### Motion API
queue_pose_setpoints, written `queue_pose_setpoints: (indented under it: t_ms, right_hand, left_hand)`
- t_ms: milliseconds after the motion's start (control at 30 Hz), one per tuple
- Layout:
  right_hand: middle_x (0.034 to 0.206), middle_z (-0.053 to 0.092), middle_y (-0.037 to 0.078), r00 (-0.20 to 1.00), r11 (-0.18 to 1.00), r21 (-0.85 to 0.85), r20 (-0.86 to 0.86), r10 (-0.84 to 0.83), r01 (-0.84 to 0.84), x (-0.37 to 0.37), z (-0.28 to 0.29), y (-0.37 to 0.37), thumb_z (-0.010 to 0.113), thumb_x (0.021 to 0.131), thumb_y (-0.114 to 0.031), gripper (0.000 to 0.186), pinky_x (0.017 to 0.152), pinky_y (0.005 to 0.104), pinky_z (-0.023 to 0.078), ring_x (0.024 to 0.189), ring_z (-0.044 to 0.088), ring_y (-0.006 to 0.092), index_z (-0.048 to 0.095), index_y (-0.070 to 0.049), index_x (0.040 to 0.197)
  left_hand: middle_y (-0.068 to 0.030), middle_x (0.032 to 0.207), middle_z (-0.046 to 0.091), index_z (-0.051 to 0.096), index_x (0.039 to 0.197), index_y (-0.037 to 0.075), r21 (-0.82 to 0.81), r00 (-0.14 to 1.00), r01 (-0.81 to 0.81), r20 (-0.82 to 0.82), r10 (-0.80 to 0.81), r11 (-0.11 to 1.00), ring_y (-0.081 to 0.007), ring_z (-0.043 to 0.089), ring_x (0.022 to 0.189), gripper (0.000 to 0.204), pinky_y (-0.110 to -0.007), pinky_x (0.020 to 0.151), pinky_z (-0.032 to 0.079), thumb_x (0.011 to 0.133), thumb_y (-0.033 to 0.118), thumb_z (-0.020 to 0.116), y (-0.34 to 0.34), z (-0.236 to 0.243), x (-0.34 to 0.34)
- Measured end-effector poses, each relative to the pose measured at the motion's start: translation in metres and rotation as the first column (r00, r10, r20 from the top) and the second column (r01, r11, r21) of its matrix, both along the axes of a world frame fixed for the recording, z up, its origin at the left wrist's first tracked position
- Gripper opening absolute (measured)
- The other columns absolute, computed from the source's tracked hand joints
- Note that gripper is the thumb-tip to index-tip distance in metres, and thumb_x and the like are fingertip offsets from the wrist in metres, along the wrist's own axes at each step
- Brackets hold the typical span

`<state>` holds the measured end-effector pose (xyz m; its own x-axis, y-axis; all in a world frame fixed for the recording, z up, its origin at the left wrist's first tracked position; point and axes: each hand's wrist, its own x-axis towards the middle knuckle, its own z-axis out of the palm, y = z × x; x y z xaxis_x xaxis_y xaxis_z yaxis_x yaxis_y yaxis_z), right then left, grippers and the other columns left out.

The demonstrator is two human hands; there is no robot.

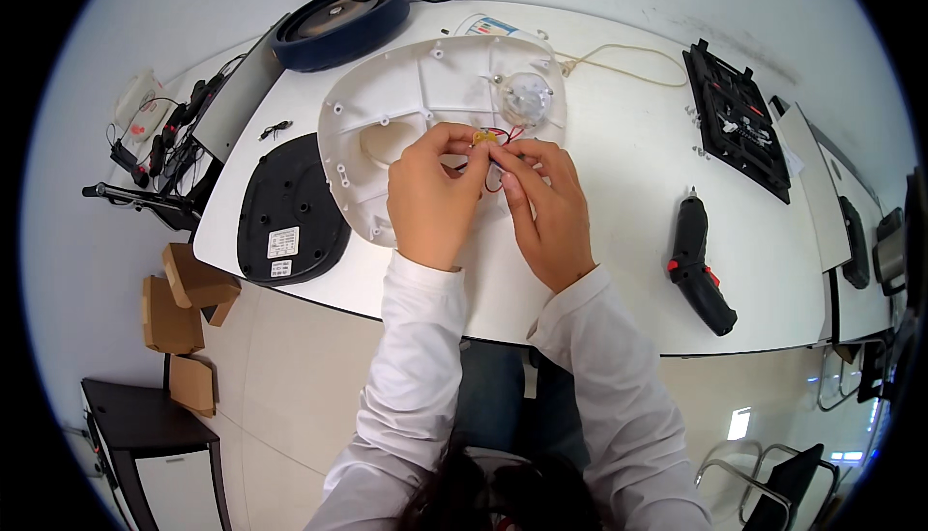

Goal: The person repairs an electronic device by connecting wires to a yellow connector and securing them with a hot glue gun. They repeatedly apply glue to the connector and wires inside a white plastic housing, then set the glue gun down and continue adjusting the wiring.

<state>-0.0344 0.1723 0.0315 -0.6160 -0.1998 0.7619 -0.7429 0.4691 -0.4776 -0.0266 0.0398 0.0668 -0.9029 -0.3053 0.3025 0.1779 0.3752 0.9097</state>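
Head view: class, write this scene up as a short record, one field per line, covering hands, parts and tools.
left hand: left hand pinches a small yellow part
right hand: right hand, fingertips close beside that part; exact hold hidden
wiring: thin red wires near the fingertips
behind hands: white shell, ribbed inside facing up
left side: black base plate with white labels
right side: black power screwdriver, lying flat
far right: black tool case, open

Mostly white, some black

The hollow moulded plastic shell [448, 96] is white; the small flat component [485, 136], yellow; the thin wires [516, 132], red. The flat oval plastic base [290, 198] is black with white labels [283, 242]; the cordless screwdriver [689, 265], black and red; the smooth counter [619, 231], white.
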Motion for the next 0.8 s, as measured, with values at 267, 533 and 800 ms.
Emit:
queue_pose_setpoints:
  t_ms: [267, 533, 800]
  right_hand:
    - [0.110, 0.056, 0.007, 0.984, 0.985, -0.135, 0.128, 0.122, -0.105, -0.002, -0.006, 0.001, 0.051, 0.096, -0.014, 0.027, 0.084, 0.0339, 0.044, 0.096, 0.051, 0.0241, 0.065, -0.005, 0.117]
    - [0.112, 0.054, 0.007, 0.947, 0.956, -0.234, 0.226, 0.229, -0.176, 0.001, -0.004, 0.001, 0.049, 0.097, -0.015, 0.028, 0.086, 0.0330, 0.044, 0.099, 0.051, 0.0244, 0.064, -0.004, 0.119]
    - [0.113, 0.054, 0.008, 0.962, 0.973, -0.160, 0.192, 0.194, -0.164, 0.000, -0.002, 0.005, 0.049, 0.097, -0.013, 0.029, 0.087, 0.0337, 0.044, 0.105, 0.050, 0.0254, 0.063, -0.004, 0.121]
  left_hand:
    - [-0.0072, 0.076, 0.071, 0.068, 0.089, 0.003, -0.025, 1.000, 0.018, -0.022, -0.018, 1.000, -0.0161, 0.067, 0.060, 0.013, -0.027, 0.055, 0.048, 0.081, 0.013, 0.068, -0.002, -0.002, -0.004]
    - [-0.0066, 0.076, 0.071, 0.068, 0.087, 0.003, 0.040, 0.998, 0.060, -0.024, -0.060, 0.997, -0.0148, 0.066, 0.056, 0.013, -0.025, 0.053, 0.047, 0.080, 0.014, 0.068, -0.004, -0.004, -0.006]
    - [-0.0059, 0.075, 0.071, 0.067, 0.087, 0.004, -0.010, 0.997, 0.056, -0.050, -0.057, 0.998, -0.0132, 0.064, 0.054, 0.013, -0.025, 0.053, 0.046, 0.080, 0.015, 0.068, -0.007, -0.007, -0.011]
